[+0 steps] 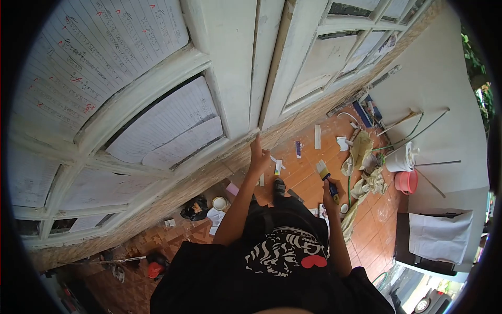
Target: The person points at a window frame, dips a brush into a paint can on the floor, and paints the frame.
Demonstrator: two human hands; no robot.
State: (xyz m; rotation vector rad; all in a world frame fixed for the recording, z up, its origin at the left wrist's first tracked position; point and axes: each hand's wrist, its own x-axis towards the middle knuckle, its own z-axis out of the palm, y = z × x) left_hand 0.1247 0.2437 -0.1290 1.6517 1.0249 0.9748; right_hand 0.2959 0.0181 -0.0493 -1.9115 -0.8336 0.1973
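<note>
My right hand (331, 194) is wrapped around the handle of a paintbrush (322, 170), its pale bristles pointing up and away from me. The brush is held over the tiled floor, apart from the frame. With a finger stretched up, my left hand (257, 156) reaches the lower edge of the white window frame (230, 104), close to the joint between two sections. Nothing shows in that hand, though its other fingers are partly hidden. Lined sheets of paper (167, 118) with writing cover the panes.
Orange floor tiles (308, 178) bear scattered scraps and crumpled cloth (361, 152). A pink bucket (406, 181) and a white bucket (400, 158) stand right, near sticks and a green hose. An open tub (219, 203) and a black bag (195, 208) lie left of my feet.
</note>
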